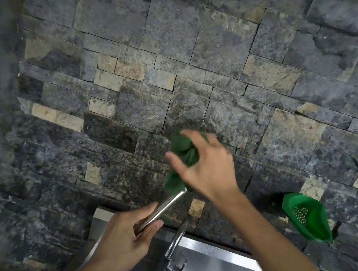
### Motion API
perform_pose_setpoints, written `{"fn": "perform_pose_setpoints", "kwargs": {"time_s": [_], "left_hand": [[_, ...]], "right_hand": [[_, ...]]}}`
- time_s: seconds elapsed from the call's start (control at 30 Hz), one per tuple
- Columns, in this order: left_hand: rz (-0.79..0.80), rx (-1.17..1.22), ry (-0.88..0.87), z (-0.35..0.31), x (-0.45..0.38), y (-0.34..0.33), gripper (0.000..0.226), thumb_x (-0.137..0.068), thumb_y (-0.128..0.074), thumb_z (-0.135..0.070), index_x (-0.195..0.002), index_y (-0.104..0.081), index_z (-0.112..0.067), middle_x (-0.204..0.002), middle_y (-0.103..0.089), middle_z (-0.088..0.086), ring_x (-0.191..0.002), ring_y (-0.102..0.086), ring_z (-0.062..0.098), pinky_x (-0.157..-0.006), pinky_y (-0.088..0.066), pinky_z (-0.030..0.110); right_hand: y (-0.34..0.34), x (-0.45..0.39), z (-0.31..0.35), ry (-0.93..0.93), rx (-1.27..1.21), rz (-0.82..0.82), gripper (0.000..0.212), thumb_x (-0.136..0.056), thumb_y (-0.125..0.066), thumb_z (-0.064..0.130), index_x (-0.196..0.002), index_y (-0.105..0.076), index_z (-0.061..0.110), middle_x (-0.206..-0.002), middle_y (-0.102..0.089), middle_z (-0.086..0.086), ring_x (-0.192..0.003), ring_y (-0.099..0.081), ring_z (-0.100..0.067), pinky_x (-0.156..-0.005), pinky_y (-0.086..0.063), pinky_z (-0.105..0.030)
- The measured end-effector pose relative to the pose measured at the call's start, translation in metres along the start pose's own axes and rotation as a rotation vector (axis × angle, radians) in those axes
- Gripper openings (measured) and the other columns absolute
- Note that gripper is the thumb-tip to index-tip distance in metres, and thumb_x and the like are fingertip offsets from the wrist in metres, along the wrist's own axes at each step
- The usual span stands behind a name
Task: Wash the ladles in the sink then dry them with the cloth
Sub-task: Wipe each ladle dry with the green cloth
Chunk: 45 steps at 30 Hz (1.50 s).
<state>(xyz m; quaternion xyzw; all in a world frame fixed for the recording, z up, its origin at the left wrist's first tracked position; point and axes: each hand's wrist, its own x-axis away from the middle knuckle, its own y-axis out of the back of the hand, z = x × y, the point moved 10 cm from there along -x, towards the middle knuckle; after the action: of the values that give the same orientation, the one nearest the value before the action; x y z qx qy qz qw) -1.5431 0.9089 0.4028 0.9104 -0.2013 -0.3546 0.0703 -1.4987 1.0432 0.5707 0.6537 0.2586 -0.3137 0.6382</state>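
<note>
My left hand (132, 233) grips the steel handle of a ladle (165, 206), which points up and to the right in front of the stone wall. The ladle's upper end is hidden inside a bunched green cloth (183, 152). My right hand (208, 165) holds that cloth around the ladle's top, fingers curled over the fabric. Both hands are raised above the steel sink (219, 261), whose back rim shows at the bottom.
A chrome tap (176, 245) rises from the sink's back edge just below my hands. A green plastic strainer basket (308, 216) hangs on the stone wall to the right. A pale vertical frame edge runs down the far left.
</note>
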Motion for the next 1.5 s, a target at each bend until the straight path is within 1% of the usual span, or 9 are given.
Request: {"fn": "perform_pose_setpoints", "kwargs": {"time_s": [0.13, 0.3, 0.43, 0.6, 0.77, 1.0, 1.2, 1.37, 1.5], "left_hand": [[0.045, -0.027, -0.074, -0.007, -0.006, 0.008, 0.050, -0.088, -0.073, -0.025, -0.134, -0.059, -0.014, -0.099, -0.058, -0.052, -0.097, -0.066, -0.013, -0.080, -0.052, 0.008], [0.033, 0.008, -0.057, -0.003, -0.014, 0.012, 0.054, -0.087, -0.072, -0.034, -0.136, -0.057, -0.018, -0.100, -0.057, -0.053, -0.100, -0.064, -0.014, -0.084, -0.053, 0.010], [0.031, 0.056, -0.042, -0.001, -0.020, 0.008, 0.049, -0.089, -0.071, -0.027, -0.136, -0.058, -0.021, -0.105, -0.057, -0.052, -0.106, -0.060, -0.016, -0.086, -0.045, 0.002], [0.031, 0.037, -0.073, -0.010, -0.025, 0.008, 0.044, -0.092, -0.068, -0.025, -0.135, -0.060, -0.023, -0.114, -0.071, -0.024, -0.099, -0.064, -0.014, -0.080, -0.046, 0.002], [0.011, 0.104, -0.038, -0.006, -0.021, 0.008, 0.055, -0.088, -0.065, -0.042, -0.139, -0.054, -0.024, -0.072, -0.071, -0.002, -0.054, -0.046, -0.002, -0.055, -0.037, 0.017], [0.003, 0.053, -0.009, 0.015, -0.011, 0.026, 0.059, -0.084, -0.065, -0.044, -0.139, -0.053, -0.024, -0.097, -0.065, -0.043, -0.078, -0.060, -0.009, -0.069, -0.051, 0.015], [0.007, 0.032, 0.010, 0.016, -0.016, 0.021, 0.054, -0.089, -0.069, -0.033, -0.139, -0.055, -0.019, -0.092, -0.059, -0.052, -0.083, -0.058, -0.016, -0.077, -0.044, 0.007], [-0.019, -0.050, -0.042, 0.005, -0.011, 0.022, 0.047, -0.091, -0.068, -0.024, -0.136, -0.058, -0.015, -0.066, -0.067, -0.024, -0.046, -0.045, -0.004, -0.047, -0.031, 0.008], [-0.008, -0.047, -0.026, 0.009, -0.014, 0.024, 0.046, -0.091, -0.068, -0.027, -0.135, -0.060, -0.018, -0.059, -0.063, -0.023, -0.045, -0.042, -0.002, -0.045, -0.030, 0.011]], "right_hand": [[0.000, -0.029, -0.038, -0.288, -0.514, 0.293, 0.033, -0.081, -0.075, 0.055, -0.107, -0.062, 0.038, -0.092, -0.073, 0.008, -0.074, -0.072, -0.009, -0.064, -0.059, -0.023], [0.010, -0.009, -0.056, -0.400, -0.812, -0.107, 0.039, -0.083, -0.079, 0.041, -0.119, -0.069, 0.029, -0.101, -0.074, 0.008, -0.090, -0.073, -0.013, -0.075, -0.057, -0.022], [0.027, 0.035, -0.005, -0.079, -0.282, -0.438, 0.050, -0.083, -0.071, 0.055, -0.125, -0.069, 0.027, -0.130, -0.063, -0.003, -0.122, -0.058, -0.020, -0.104, -0.048, -0.043], [0.002, 0.027, 0.029, 0.146, 0.280, -0.253, 0.046, -0.086, -0.057, 0.070, -0.122, -0.066, 0.041, -0.134, -0.063, -0.001, -0.140, -0.048, -0.034, -0.106, -0.033, -0.076], [0.030, -0.006, -0.016, -0.273, -0.141, -0.388, 0.052, -0.087, -0.054, 0.074, -0.124, -0.062, 0.038, -0.101, -0.070, -0.001, -0.082, -0.070, -0.022, -0.074, -0.062, -0.040], [-0.040, 0.011, -0.065, -0.721, -1.252, -0.286, 0.030, -0.086, -0.076, 0.047, -0.112, -0.073, 0.031, -0.102, -0.077, 0.004, -0.099, -0.073, -0.020, -0.097, -0.058, -0.051], [-0.004, 0.018, 0.021, 0.079, -0.116, -0.396, 0.047, -0.085, -0.066, 0.060, -0.127, -0.064, 0.037, -0.131, -0.065, 0.001, -0.124, -0.059, -0.016, -0.102, -0.051, -0.039], [0.001, -0.009, -0.023, -0.221, -0.342, -0.319, 0.053, -0.084, -0.067, 0.063, -0.130, -0.061, 0.036, -0.111, -0.069, 0.009, -0.089, -0.067, -0.007, -0.076, -0.062, -0.028], [-0.021, 0.006, 0.001, 0.082, -0.125, -0.191, 0.053, -0.085, -0.067, 0.059, -0.133, -0.062, 0.035, -0.132, -0.064, 0.000, -0.115, -0.065, -0.020, -0.095, -0.058, -0.053]]}}
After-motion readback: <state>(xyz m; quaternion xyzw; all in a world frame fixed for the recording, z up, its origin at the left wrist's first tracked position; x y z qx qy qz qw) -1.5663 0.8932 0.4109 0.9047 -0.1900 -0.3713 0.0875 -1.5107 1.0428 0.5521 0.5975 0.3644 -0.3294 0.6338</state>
